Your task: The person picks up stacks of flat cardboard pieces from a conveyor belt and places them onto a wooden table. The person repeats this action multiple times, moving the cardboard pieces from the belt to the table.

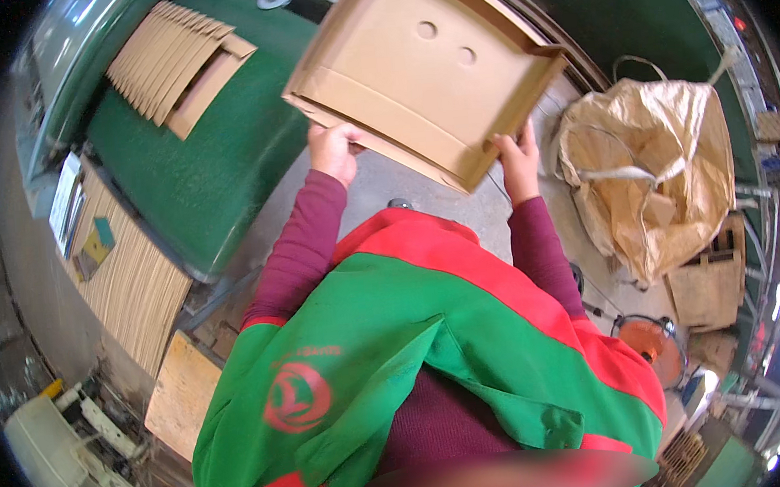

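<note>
A shallow brown cardboard tray (pixel 394 65) with folded-up sides and two round holes in its base is held out in front of me, tilted. My left hand (pixel 335 153) grips its near left edge, the thumb over the rim. On the right, my right hand (pixel 518 158) pinches the near right corner, thumb and fingers around the wall. Both hands are closed on the cardboard. The undersides of the fingers are partly hidden by the tray.
A green table (pixel 193 181) at left carries a row of overlapping folded cardboard pieces (pixel 169 59). Nearer stands a stack of flat cardboard sheets (pixel 127 273). To the right sits a large tan woven sack (pixel 650 168), with an orange round fan-like object (pixel 650 347) below it.
</note>
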A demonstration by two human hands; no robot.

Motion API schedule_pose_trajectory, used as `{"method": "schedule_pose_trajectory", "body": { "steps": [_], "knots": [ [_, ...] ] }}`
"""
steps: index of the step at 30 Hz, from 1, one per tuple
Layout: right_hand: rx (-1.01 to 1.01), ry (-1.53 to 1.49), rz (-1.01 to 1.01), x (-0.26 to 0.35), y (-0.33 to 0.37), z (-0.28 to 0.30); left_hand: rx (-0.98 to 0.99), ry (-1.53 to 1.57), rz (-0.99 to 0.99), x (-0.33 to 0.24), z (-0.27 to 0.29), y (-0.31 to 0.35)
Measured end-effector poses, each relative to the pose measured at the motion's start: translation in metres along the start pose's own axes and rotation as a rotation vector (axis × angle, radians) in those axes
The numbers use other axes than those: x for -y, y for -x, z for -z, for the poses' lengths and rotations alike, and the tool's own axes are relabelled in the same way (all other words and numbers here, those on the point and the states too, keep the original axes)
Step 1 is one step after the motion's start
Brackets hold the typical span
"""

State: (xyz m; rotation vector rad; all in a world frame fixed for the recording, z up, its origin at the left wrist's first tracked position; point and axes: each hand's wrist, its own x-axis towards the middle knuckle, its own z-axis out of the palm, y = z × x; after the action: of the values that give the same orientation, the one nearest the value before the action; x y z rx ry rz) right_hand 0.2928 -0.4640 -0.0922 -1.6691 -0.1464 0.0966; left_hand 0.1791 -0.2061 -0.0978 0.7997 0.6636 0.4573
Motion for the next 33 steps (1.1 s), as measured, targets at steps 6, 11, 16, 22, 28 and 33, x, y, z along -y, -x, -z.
{"method": "schedule_pose_trajectory", "body": {
  "steps": [6, 11, 16, 22, 28, 33],
  "knots": [
    [0.012, 0.961, 0.081, -0.005, -0.053, 0.034, 0.013, -0.127, -0.057, 0.016, -0.044, 0.001],
    [-0.067, 0.458, -0.114, -0.036, -0.073, 0.021, -0.014, -0.132, -0.124, 0.022, -0.039, 0.0],
    [0.121, -0.266, -0.438, -0.088, -0.043, 0.031, 0.156, -0.121, -0.101, 0.038, -0.011, 0.006],
    [-0.577, -0.436, -0.244, -0.083, 0.03, 0.084, 0.358, -0.363, 0.207, 0.079, -0.012, 0.007],
    [-1.131, -0.355, 0.185, -0.044, -0.028, 0.267, 0.044, -0.6, 0.467, 0.131, -0.01, -0.014],
    [-1.209, -0.652, -0.166, 0.067, -0.198, 0.512, 0.023, -0.766, 0.403, 0.13, -0.025, -0.045]
  ]
}}
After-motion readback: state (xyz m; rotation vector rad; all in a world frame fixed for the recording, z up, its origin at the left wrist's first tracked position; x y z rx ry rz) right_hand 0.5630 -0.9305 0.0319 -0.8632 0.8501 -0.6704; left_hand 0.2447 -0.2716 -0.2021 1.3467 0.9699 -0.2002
